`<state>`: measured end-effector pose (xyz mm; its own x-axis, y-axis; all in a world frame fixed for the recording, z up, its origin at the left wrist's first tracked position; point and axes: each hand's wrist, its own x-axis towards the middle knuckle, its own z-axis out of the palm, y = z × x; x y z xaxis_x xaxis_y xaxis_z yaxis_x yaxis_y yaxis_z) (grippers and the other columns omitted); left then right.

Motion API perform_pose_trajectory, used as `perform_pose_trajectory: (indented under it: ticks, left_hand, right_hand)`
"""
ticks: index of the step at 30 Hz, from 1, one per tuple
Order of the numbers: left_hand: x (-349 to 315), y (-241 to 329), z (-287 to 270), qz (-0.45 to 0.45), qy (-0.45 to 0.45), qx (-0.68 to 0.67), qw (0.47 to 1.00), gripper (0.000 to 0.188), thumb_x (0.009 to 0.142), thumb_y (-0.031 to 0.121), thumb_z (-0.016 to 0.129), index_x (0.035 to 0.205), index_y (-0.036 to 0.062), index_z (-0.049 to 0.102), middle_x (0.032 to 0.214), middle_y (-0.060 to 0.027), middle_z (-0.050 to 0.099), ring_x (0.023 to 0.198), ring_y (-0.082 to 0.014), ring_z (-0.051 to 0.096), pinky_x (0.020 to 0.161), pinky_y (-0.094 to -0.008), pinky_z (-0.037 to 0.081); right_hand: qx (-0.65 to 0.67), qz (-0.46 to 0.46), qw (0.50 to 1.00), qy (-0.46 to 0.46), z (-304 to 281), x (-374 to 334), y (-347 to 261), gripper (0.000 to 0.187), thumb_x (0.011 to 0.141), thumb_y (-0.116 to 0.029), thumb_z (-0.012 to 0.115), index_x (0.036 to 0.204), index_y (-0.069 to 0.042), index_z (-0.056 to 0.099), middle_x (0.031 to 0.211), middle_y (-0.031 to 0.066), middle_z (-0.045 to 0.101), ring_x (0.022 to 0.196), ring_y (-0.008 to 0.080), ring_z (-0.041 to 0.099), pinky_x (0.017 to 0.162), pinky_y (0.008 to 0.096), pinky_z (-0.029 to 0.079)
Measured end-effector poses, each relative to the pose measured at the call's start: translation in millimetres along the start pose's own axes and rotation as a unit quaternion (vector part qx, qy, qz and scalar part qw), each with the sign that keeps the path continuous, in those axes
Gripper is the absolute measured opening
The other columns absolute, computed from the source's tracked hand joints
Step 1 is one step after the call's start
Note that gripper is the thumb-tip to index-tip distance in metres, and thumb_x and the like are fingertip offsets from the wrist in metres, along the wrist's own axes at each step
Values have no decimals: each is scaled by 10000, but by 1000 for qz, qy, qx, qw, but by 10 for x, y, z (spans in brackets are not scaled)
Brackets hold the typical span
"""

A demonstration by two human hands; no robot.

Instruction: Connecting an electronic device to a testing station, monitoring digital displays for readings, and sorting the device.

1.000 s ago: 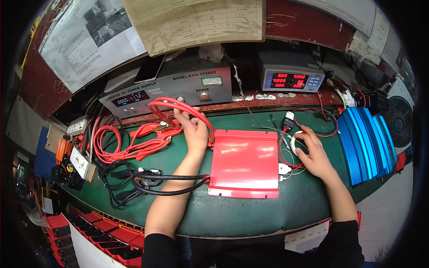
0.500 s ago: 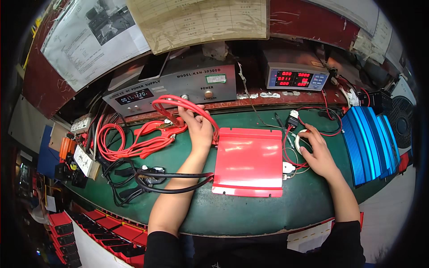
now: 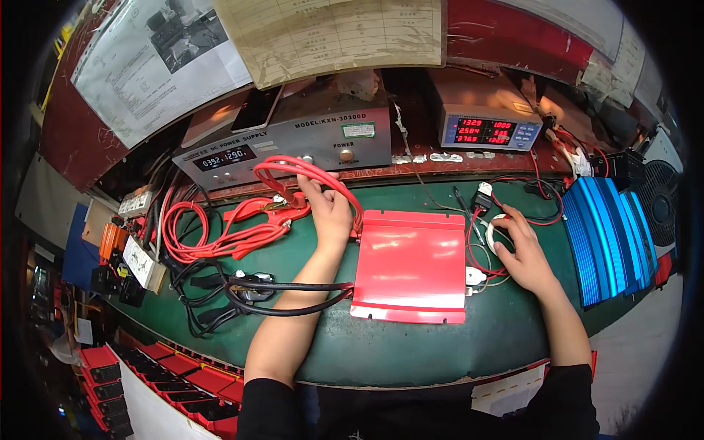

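Observation:
My left hand (image 3: 332, 216) reaches behind the looped red cables (image 3: 315, 170), by the front of the grey power supply (image 3: 286, 139). Its fingers are stretched and apart, with the tips partly covered by the cables. A red metal box (image 3: 411, 268) lies between my hands, and the red cables and black cables (image 3: 293, 287) enter its left side. The black ones cross above my left forearm. My right hand (image 3: 524, 249) rests with spread fingers against a white ring-shaped thing (image 3: 491, 233). A small white plug (image 3: 475, 276) sits at the box's right side.
A meter (image 3: 490, 132) with red digits stands at the back. Finned blue housings (image 3: 605, 238) are on the right. Red clamp leads (image 3: 194, 231) and black leads (image 3: 194, 297) lie left on the green bench top (image 3: 411, 356). A phone (image 3: 258, 108) lies on the power supply.
The readings on the power supply and the meter have changed. The whole view has shifted slightly; both hands keep their places.

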<state>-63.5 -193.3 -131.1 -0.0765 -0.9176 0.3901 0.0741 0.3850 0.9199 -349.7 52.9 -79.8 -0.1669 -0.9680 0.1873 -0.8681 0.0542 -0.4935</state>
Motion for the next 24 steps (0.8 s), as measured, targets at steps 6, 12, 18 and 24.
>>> perform_pose_trajectory:
  ticks: [6, 12, 18, 24]
  left_hand:
    - [0, 4, 26, 0, 6, 5, 1000, 850, 955, -47, 500, 1574, 183, -36, 1156, -118, 536, 746, -153, 590, 688, -281, 511]
    - [0, -28, 13, -6, 11, -3, 1000, 815, 958, -36, 510, 1562, 165, 1, 1157, -122, 536, 755, -154, 597, 685, -281, 509]
    - [5, 13, 20, -5, 1, 4, 1000, 820, 958, -41, 506, 1558, 171, -12, 1160, -122, 534, 748, -152, 593, 684, -280, 509]
    - [-2, -38, 16, -2, 8, -7, 1000, 826, 956, -45, 513, 1559, 179, -5, 1158, -115, 536, 743, -148, 593, 680, -274, 506]
  right_hand:
    - [7, 3, 1000, -2, -2, -4, -4, 410, 873, -130, 624, 1266, -47, 542, 1505, 221, 398, 1396, 410, 390, 1133, 445, 317]
    - [9, -2, 1000, 0, 4, 5, -6, 412, 869, -121, 627, 1265, -46, 542, 1503, 223, 400, 1397, 414, 388, 1137, 444, 314]
    - [8, 1, 1000, 0, 7, -4, 7, 408, 872, -123, 625, 1266, -49, 543, 1504, 223, 400, 1397, 414, 389, 1139, 445, 311]
    - [7, -1, 1000, -2, 4, -3, 5, 411, 873, -123, 625, 1269, -52, 540, 1507, 221, 397, 1397, 413, 389, 1139, 445, 312]
